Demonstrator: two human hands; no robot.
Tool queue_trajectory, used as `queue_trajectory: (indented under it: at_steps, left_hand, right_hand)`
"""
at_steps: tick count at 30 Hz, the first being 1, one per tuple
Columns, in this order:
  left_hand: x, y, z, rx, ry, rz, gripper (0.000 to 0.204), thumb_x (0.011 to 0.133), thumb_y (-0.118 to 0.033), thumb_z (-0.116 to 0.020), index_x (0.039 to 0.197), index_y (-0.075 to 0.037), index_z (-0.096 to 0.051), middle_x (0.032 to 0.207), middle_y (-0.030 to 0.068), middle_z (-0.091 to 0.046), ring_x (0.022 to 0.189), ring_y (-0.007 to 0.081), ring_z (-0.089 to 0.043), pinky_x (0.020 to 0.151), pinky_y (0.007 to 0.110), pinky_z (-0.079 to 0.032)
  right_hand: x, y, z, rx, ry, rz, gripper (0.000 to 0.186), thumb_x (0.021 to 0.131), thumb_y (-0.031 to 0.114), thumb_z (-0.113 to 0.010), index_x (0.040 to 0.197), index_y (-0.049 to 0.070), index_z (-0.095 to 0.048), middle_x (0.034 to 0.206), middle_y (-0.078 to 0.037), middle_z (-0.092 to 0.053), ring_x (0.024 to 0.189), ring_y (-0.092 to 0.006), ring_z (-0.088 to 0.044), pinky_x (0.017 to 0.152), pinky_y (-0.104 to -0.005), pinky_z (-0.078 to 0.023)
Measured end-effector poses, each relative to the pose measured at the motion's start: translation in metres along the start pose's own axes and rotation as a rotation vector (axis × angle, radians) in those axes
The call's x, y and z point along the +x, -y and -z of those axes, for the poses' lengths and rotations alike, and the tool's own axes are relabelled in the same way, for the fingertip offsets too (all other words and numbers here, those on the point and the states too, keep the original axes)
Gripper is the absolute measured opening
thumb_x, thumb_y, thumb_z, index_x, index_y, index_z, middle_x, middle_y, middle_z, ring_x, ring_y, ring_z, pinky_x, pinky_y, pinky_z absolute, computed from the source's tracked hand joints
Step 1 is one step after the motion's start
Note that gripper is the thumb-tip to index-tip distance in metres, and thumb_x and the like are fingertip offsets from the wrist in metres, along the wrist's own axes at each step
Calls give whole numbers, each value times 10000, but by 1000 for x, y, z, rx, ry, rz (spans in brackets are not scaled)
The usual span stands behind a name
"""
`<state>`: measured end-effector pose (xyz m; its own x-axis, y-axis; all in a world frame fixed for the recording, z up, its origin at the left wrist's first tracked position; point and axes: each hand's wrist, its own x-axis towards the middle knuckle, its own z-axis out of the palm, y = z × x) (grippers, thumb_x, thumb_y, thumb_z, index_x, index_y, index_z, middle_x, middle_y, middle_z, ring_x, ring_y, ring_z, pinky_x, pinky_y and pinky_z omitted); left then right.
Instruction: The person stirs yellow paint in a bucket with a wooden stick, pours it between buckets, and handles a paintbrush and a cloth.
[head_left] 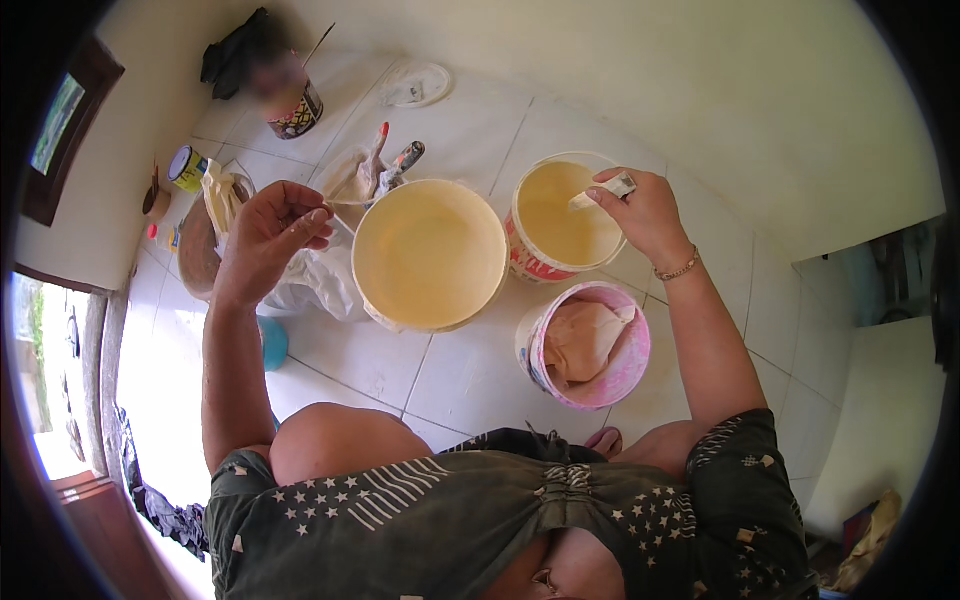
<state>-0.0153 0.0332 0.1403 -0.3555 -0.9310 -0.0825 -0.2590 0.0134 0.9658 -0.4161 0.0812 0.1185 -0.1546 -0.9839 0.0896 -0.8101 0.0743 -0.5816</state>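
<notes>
Slightly left of the frame's centre, we had a large cream-lined bucket with its mouth facing us; we could not tell whether its base rested on the tiled floor. Its wall looked like stiff plastic, so we judged it hard to break but heavy and liable to slosh if the cream inside was liquid, which we could not make out. Any wet smear would have made the rim slippery; we reckoned the thin handle best for lifting and the opposite rim best for steadying.

Our left hand, in the left-centre of the frame, seemed to pinch that handle between thumb and fingertips, forearm rising almost upright from the lower left. Our right hand, right of centre, gripped a flat pale piece over the second bucket, its forearm slanting up and leftward. We took that piece to be light and easily held by its end, though its kind was unclear.

Below the right hand we had a pink-rimmed bucket with a peach-coloured soft sheet inside; crumpled white plastic lay left of the large bucket.
</notes>
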Motion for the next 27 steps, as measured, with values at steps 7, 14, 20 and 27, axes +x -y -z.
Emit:
queue_trajectory:
  at_steps: [7, 14, 20, 27]
  left_hand:
    - [-2, -18, -7, 52, -60, -92, 241, 866, -172, -631, 995, 19, -559, 886, 88, -618, 796, 144, -603, 715, 281, -512]
    - [26, 96, -18, 56, 49, 637, 509, 852, -453, -604, 1041, 19, -577, 879, 75, -615, 789, 177, -593, 706, 335, -512]
    - [13, 142, -34, -477, 129, 690, 424, 863, -355, -598, 1087, 5, -578, 989, 91, -638, 848, 185, -624, 731, 336, -517]
    - [4, 140, -55, -687, 100, 532, 321, 844, -220, -597, 1068, 9, -586, 997, 93, -642, 888, 189, -632, 799, 337, -495]
  right_hand:
    - [-1, -10, 6, -21, -53, -8, 274, 790, 312, -683, 843, 43, -694, 636, -104, -632, 569, -213, -598, 567, -310, -470]
    - [-3, -5, 14, 74, -33, -8, 248, 815, 261, -697, 859, 16, -683, 606, -18, -577, 559, -77, -479, 538, -247, -408]
    - [0, 3, 27, 160, -82, 15, 257, 826, 256, -689, 849, 1, -675, 608, 5, -557, 574, -67, -462, 538, -243, -395]
    - [2, -4, 34, 160, -67, -8, 272, 828, 268, -686, 849, -3, -669, 616, 9, -542, 586, -71, -457, 549, -247, -393]
